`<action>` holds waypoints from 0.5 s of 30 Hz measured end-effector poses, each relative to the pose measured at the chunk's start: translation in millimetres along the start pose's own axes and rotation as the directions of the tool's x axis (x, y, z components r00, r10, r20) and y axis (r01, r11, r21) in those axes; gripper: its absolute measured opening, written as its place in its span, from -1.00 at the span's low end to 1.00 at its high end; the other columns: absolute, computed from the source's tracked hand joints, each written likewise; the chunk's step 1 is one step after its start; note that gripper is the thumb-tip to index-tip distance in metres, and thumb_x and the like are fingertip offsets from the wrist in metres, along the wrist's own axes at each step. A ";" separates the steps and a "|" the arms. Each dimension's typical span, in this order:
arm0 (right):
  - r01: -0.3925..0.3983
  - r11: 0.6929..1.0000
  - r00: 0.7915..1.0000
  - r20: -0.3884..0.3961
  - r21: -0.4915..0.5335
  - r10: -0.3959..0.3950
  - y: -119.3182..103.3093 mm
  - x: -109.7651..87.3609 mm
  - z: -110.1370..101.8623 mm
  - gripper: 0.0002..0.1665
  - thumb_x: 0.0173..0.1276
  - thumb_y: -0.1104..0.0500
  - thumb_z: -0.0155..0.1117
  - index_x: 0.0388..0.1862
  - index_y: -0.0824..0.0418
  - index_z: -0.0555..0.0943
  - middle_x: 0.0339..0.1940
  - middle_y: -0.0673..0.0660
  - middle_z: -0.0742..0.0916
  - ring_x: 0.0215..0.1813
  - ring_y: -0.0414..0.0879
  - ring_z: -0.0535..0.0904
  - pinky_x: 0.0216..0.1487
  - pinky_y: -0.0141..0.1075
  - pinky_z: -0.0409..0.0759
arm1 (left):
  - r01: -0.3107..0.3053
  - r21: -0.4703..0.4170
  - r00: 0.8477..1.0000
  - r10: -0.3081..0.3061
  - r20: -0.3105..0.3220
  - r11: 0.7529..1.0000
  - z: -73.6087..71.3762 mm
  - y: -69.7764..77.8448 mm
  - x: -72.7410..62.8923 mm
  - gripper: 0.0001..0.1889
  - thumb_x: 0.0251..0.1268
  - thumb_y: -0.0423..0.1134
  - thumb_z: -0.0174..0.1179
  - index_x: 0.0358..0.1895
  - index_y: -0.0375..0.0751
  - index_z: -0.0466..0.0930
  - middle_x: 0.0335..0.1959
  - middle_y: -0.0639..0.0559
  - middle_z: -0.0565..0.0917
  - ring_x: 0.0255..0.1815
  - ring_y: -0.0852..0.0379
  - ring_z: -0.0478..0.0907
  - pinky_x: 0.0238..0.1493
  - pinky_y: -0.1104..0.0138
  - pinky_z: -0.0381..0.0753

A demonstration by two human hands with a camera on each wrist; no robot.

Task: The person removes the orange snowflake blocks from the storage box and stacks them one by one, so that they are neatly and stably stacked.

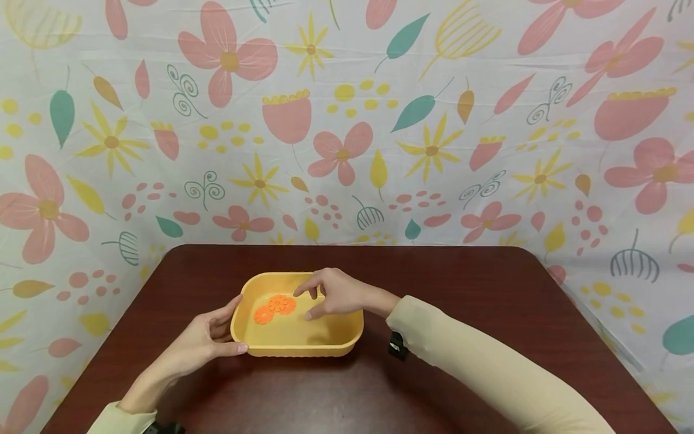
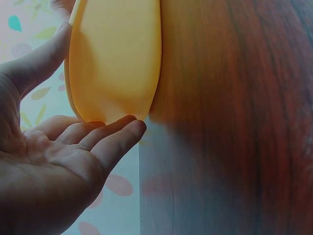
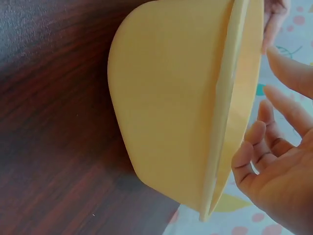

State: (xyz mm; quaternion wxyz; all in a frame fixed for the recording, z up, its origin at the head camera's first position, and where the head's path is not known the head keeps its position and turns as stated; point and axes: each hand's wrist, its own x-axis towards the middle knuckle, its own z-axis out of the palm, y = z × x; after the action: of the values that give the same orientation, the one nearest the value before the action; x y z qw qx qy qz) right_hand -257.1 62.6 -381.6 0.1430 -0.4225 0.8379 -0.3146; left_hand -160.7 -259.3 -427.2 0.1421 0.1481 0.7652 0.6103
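Observation:
A yellow rectangular plastic basin (image 1: 303,351) with rounded corners stands on the table. On its floor, left of the middle, lie a few orange flat discs (image 1: 264,314) with notched, flower-like edges, some overlapping. My left hand (image 1: 197,340) holds the basin's left end, thumb at the front corner and fingers along the side. In the left wrist view, that hand (image 2: 63,147) has its fingertips against the basin's wall (image 2: 117,63). Over the basin's right half hovers my right hand (image 1: 338,292), thumb and index finger apart, nothing between them. The right wrist view shows the right hand (image 3: 279,152) beside the rim.
The basin rests on a dark reddish-brown table (image 1: 461,289) with rounded far corners. Behind and beside the table hangs a white cloth (image 1: 347,199) printed with flowers and leaves. A black strap device (image 1: 397,345) sits at my right wrist.

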 end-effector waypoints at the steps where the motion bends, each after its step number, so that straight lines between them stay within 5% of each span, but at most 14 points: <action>1: -0.002 1.000 1.000 0.016 0.000 0.002 0.3 1.9 0.0 -0.47 0.29 0.17 0.61 0.24 0.18 0.75 -0.28 0.18 0.65 -0.31 -0.02 0.41 -0.30 -0.34 0.36 | -0.002 0.001 1.000 0.002 0.001 1.000 -0.3 0.2 -0.1 0.05 0.31 -0.39 0.48 0.70 -0.37 -0.07 0.68 -0.36 -0.02 0.54 -0.40 0.23 0.19 0.25 0.65; 15: -0.100 0.995 0.985 0.145 0.030 0.095 13.4 26.6 19.1 -0.23 0.24 0.23 0.65 0.42 0.33 0.59 -0.60 -0.04 0.52 -0.55 -0.23 0.27 -0.36 -0.42 0.31 | -0.002 0.007 1.000 0.002 0.009 1.000 -1.4 -1.2 0.7 0.06 0.30 -0.38 0.49 0.70 -0.37 -0.07 0.67 -0.37 0.01 0.52 -0.41 0.26 0.17 0.26 0.66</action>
State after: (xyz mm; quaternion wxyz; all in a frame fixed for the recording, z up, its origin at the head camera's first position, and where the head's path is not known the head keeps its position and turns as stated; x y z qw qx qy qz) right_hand -271.8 39.6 -404.1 0.2260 -0.3998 0.8392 -0.2914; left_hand -162.0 -260.5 -428.1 0.1441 0.1520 0.7664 0.6072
